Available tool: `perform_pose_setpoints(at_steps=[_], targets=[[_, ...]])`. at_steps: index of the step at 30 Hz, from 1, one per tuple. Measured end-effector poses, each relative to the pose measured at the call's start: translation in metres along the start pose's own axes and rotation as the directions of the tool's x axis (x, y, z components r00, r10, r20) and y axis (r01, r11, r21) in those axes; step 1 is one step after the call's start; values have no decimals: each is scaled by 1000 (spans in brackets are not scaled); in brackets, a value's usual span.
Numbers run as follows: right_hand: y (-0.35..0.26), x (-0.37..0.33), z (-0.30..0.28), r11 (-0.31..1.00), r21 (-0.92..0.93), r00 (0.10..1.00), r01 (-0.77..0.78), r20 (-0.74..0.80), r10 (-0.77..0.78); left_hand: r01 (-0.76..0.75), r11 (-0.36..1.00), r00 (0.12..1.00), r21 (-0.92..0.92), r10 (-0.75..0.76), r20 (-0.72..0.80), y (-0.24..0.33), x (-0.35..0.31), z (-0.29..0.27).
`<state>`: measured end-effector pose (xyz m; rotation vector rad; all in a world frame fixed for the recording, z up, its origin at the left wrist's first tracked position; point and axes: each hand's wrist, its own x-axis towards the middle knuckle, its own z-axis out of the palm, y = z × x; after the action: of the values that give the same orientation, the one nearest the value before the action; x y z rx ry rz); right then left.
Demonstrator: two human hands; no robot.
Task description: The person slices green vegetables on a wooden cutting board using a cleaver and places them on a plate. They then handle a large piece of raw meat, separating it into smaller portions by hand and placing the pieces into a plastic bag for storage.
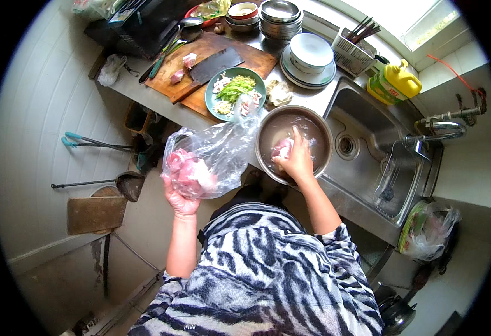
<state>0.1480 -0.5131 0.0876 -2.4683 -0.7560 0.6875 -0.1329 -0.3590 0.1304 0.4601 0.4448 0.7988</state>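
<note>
My left hand (179,199) supports a clear plastic bag (227,150) from below, its fingers closed round the underside. Pink raw meat pieces (185,169) lie inside the bag. To the right, my right hand (298,161) reaches into a round metal pot (329,154) of cloudy water. Its fingers are on a piece of raw meat (282,148) at the water's surface. Behind the bag, a green-blue plate (216,110) bears chopped green pepper, minced garlic and other pale pieces.
A cleaver (217,64) and garlic bulbs (189,60) lie on a wooden cutting board (164,75). Stacked plates (311,53), metal bowls (280,22) and a chopstick rack (354,51) stand behind. Rightward are a steel sink (360,179), a tap (447,130) and a yellow jug (395,84).
</note>
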Motion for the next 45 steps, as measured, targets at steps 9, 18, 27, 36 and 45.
perform_pose_setpoints(at_steps=[9,18,27,36,45], targets=[[12,4,0,1000,7,996,-26,-85,26,86,987,995,-135,-78,64,-15,9,37],[8,-3,18,953,-301,971,30,-218,-99,149,987,989,-63,-149,0,-36,23,54],[-9,-28,-27,972,-192,965,134,-199,-172,184,973,983,-137,-178,52,-37,20,67],[17,-65,-73,324,927,874,-188,308,-376,459,881,871,-117,-420,254,-82,32,109],[9,-57,-88,281,953,913,-115,212,-348,698,700,663,153,-712,232,-127,13,132]])
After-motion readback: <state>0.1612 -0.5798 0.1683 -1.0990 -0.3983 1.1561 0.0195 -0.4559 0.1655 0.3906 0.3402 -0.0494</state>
